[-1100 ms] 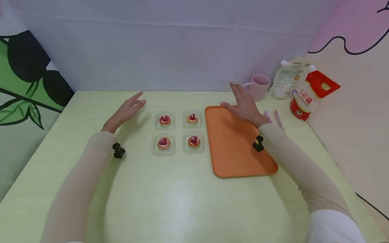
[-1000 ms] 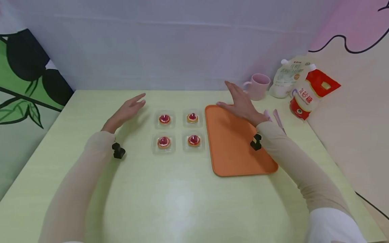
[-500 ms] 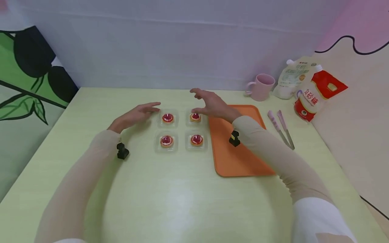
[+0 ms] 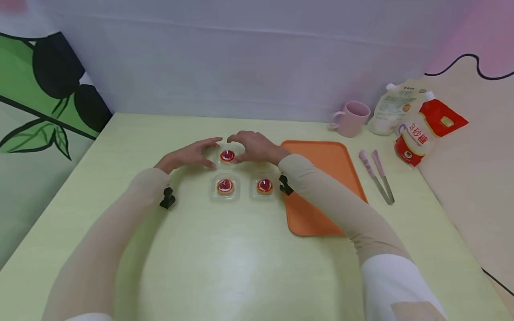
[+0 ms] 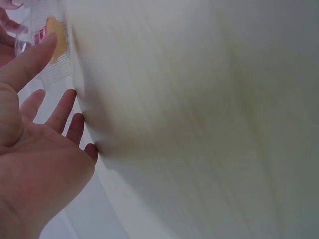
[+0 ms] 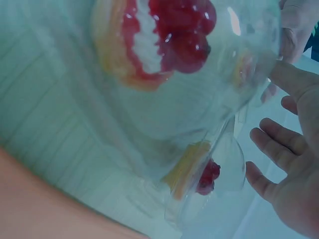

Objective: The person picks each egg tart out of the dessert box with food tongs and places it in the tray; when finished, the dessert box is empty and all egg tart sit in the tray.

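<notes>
Tarts with red fruit sit in clear plastic boxes on the table. My left hand (image 4: 190, 156) is at the left side of the back-left tart (image 4: 227, 155), thumb and fingers spread. From the other side, my right hand (image 4: 257, 149) arches close to the same box, fingers loosely bent; whether either touches it I cannot tell. In the left wrist view, the thumb overlaps the boxed tart (image 5: 61, 45). The front-left tart (image 4: 225, 187) and front-right tart (image 4: 264, 186) lie nearer me. The right hand hides the back-right tart in the head view.
An orange tray (image 4: 317, 223) lies right of the tarts, partly under my right forearm. Beyond it are tongs (image 4: 377, 178) with pink handles. A pink mug (image 4: 353, 119), a whitish pouch (image 4: 391, 109) and a red-and-white bag (image 4: 421, 133) stand at the back right.
My right hand has swept left from above the tray, over the back-right tart, to the back-left one. The left hand has moved slightly right to that box. The view has shifted slightly.
</notes>
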### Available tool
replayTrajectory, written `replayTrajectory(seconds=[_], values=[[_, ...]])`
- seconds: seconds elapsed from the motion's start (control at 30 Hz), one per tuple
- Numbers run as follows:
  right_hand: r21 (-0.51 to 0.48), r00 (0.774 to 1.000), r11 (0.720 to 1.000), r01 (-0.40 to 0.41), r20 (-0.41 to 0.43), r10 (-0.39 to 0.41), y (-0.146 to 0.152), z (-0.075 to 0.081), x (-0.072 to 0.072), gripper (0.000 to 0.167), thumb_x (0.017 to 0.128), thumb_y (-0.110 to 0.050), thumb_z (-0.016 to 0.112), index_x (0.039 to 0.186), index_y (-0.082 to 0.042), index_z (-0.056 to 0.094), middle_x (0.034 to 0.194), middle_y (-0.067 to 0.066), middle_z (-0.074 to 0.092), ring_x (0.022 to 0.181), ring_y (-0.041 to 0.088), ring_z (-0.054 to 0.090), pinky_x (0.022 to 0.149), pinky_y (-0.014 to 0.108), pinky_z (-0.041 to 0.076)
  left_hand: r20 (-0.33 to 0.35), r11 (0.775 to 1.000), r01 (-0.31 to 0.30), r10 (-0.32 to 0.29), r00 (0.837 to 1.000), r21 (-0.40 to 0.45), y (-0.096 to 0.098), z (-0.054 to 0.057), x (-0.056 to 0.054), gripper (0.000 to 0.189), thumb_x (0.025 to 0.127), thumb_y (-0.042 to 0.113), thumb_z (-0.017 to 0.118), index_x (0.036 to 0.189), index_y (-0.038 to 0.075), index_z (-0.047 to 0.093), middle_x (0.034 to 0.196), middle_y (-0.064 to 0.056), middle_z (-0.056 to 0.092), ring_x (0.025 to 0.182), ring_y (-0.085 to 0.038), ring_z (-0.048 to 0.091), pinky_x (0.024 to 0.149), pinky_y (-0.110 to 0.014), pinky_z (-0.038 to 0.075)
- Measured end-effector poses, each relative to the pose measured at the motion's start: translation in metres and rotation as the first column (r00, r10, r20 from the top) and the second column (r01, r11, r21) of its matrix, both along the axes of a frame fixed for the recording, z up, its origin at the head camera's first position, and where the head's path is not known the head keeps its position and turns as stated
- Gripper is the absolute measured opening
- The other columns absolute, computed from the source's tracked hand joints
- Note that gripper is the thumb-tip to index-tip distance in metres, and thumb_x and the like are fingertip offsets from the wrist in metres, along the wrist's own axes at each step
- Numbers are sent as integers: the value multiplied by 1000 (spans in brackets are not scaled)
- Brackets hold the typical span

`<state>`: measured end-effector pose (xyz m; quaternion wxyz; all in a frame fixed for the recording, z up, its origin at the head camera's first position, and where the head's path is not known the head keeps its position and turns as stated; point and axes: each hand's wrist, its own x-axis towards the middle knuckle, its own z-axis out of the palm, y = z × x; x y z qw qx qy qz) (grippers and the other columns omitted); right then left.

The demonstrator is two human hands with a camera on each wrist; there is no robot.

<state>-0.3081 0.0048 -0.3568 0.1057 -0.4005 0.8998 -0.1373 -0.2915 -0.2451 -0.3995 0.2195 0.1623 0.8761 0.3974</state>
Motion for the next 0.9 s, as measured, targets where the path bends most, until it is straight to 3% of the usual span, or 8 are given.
replayTrajectory(seconds=[0.2, 0.5, 0.7, 0.9], values=[[4, 999, 1000, -7, 43, 7, -2, -7, -4, 67, 87, -37, 77, 145, -15, 51, 141, 9, 56, 131, 26, 52, 112, 45, 38, -15, 997, -3, 2, 1000, -80, 10, -1, -3, 93, 86, 16, 78, 160, 17, 21, 162, -21, 25, 153, -40, 11, 120, -64, 9], [-12, 997, 999, -41, 60, 42, -1, -6, -7, 67, 89, -35, 75, 147, -13, 49, 146, 6, 55, 135, 25, 50, 115, 43, 36, -158, 993, 17, -35, 987, -115, 18, -9, -2, 89, 85, 16, 80, 158, 12, 28, 155, -24, 35, 146, -44, 23, 117, -66, 16], [-17, 995, 997, -76, 60, 77, -2, -10, -8, 68, 90, -34, 74, 149, -13, 47, 147, 4, 55, 135, 23, 52, 115, 42, 36, -126, 996, -20, 10, 992, -82, 19, -17, -2, 87, 87, 15, 77, 158, 11, 27, 156, -21, 34, 149, -41, 21, 119, -64, 14], [-8, 996, 998, -68, 50, 68, -2, -9, -8, 68, 89, -35, 75, 148, -14, 47, 143, 4, 59, 130, 24, 55, 114, 43, 38, -130, 994, -54, 42, 991, -93, 22, -18, -1, 84, 89, 17, 76, 158, 14, 27, 156, -18, 35, 148, -40, 21, 119, -65, 13]])
